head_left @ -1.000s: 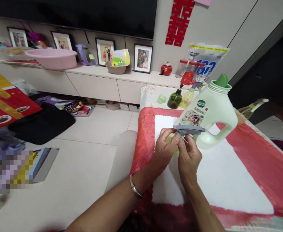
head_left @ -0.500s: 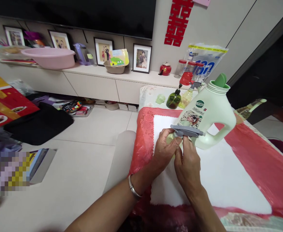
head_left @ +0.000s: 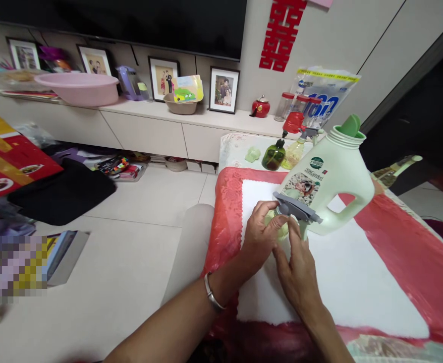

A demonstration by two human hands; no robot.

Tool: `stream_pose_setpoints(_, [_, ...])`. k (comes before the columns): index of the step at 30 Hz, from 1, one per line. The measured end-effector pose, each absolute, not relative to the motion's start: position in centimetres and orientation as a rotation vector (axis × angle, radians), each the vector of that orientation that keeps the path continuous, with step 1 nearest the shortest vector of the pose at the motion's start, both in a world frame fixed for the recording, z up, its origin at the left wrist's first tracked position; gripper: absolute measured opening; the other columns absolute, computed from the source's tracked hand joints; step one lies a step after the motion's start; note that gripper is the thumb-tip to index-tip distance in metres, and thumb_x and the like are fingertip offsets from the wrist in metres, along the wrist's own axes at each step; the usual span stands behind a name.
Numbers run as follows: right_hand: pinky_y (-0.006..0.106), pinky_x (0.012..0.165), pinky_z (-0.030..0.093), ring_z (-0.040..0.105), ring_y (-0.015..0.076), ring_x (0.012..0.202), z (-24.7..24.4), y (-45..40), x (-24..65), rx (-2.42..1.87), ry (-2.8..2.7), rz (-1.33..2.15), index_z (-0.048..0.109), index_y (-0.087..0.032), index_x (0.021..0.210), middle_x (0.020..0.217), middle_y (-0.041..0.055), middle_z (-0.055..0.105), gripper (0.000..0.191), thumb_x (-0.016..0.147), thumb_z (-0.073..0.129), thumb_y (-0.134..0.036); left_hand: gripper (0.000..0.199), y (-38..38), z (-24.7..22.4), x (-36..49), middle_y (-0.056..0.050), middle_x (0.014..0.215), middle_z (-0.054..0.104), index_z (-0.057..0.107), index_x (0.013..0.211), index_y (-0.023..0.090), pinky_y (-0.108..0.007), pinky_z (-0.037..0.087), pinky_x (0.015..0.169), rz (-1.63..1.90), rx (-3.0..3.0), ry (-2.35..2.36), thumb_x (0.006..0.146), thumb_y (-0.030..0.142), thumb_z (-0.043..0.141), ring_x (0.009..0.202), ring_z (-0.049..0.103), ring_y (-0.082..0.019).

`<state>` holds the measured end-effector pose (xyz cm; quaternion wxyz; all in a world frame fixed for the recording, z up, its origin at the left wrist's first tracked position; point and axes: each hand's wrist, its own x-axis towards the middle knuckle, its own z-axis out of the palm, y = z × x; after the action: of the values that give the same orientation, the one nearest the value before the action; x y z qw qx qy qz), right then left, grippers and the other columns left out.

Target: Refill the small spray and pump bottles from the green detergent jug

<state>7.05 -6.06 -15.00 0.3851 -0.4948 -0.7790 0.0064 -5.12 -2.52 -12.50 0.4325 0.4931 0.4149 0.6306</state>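
My left hand (head_left: 261, 233) is closed around the neck of a clear spray bottle (head_left: 282, 231), just below its grey trigger head (head_left: 297, 207). Against the bottle's near right side rests my right hand (head_left: 296, 267), its index finger up beneath the trigger head and its thumb lower. The fingers partly hide the bottle, which holds pale yellowish liquid. Right behind it stands a large pale green detergent jug (head_left: 331, 176), uncapped, with a green piece in its mouth. A white cloth (head_left: 338, 287) with a scalloped edge lies under both hands.
A red plastic cover (head_left: 406, 232) lies beneath the cloth. At the table's back are a dark green pump bottle (head_left: 273, 156), another spray bottle (head_left: 293, 154) with a red part, and a pale green lump (head_left: 252, 154). A grey seat (head_left: 191, 247) adjoins the table's left side.
The grey trigger head has turned, its right end now pointing lower. My right hand's index finger and thumb have spread slightly apart. My left hand keeps its hold on the neck.
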Motion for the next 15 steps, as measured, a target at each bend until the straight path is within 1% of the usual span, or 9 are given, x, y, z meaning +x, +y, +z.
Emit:
stream_pose_setpoints(2, [0.04,0.104,0.049,0.052,0.0245,0.132,-14.9,-6.1,8.6,-1.263,-1.982,0.167,0.044,-0.024,0.152,0.146,0.0068,0.049,0.045,0.11,0.042,-0.039,0.02,-2.5,-12.7,-5.0,-0.007,0.111,0.065,0.063,0.11,0.019,-0.037,0.046,0.102,1.556,1.25,1.048,0.094,0.028,0.058,0.11,0.061,-0.023])
stream_pose_setpoints(5, [0.029,0.094,0.053,0.063,0.0177,0.113,-14.3,-5.4,10.9,-1.269,-1.88,0.364,0.062,-0.024,0.133,0.128,0.0029,0.062,0.033,0.107,0.05,-0.041,0.021,-2.5,-13.0,-4.9,-0.008,0.112,0.065,0.062,0.111,0.02,-0.04,0.046,0.103,1.533,1.304,1.08,0.097,0.034,0.055,0.113,0.061,-0.025])
stream_pose_setpoints(7, [0.023,0.089,0.054,0.066,0.0145,0.104,-13.5,-4.5,11.7,-1.255,-1.763,0.46,0.067,-0.024,0.124,0.118,0.0016,0.066,0.029,0.103,0.058,-0.041,0.023,-2.4,-13.2,-4.9,-0.009,0.113,0.066,0.063,0.112,0.02,-0.041,0.046,0.104,1.526,1.367,1.108,0.099,0.037,0.052,0.115,0.06,-0.026])
stream_pose_setpoints(8, [0.021,0.087,0.054,0.066,0.0133,0.102,-13.0,-3.9,11.8,-1.227,-1.715,0.505,0.069,-0.025,0.123,0.115,0.0012,0.067,0.028,0.101,0.061,-0.04,0.025,-2.3,-13.2,-5.0,-0.009,0.114,0.066,0.063,0.113,0.02,-0.042,0.046,0.104,1.521,1.4,1.12,0.1,0.038,0.05,0.115,0.06,-0.027])
stream_pose_setpoints(9, [0.019,0.086,0.054,0.066,0.0126,0.103,-12.5,-3.3,11.8,-1.185,-1.686,0.555,0.07,-0.026,0.123,0.114,0.0009,0.067,0.027,0.1,0.064,-0.039,0.027,-2.3,-13.3,-5.0,-0.01,0.116,0.066,0.063,0.114,0.02,-0.043,0.046,0.103,1.516,1.431,1.128,0.101,0.039,0.048,0.115,0.06,-0.027])
stream_pose_setpoints(11, [0.017,0.088,0.053,0.063,0.0124,0.11,-11.4,-2.0,11.4,-1.065,-1.698,0.66,0.071,-0.029,0.124,0.12,0.0008,0.065,0.028,0.098,0.067,-0.037,0.031,-2.2,-13.4,-5.0,-0.011,0.118,0.065,0.063,0.115,0.02,-0.044,0.046,0.103,1.515,1.489,1.13,0.103,0.042,0.045,0.115,0.06,-0.028])
stream_pose_setpoints(13, [0.017,0.095,0.052,0.06,0.0136,0.119,-10.5,-0.7,11.0,-0.944,-1.762,0.764,0.071,-0.03,0.125,0.128,0.0008,0.061,0.028,0.098,0.067,-0.035,0.034,-2.0,-13.5,-5.1,-0.011,0.117,0.066,0.064,0.114,0.02,-0.044,0.047,0.102,1.519,1.536,1.123,0.104,0.044,0.043,0.113,0.06,-0.028])
stream_pose_setpoints(15, [0.019,0.099,0.051,0.058,0.0148,0.123,-9.9,0.2,10.8,-0.876,-1.828,0.858,0.072,-0.03,0.126,0.132,0.0012,0.06,0.029,0.098,0.066,-0.033,0.035,-1.8,-13.6,-5.2,-0.01,0.115,0.066,0.065,0.113,0.021,-0.043,0.047,0.101,1.524,1.557,1.114,0.103,0.048,0.044,0.111,0.061,-0.027])
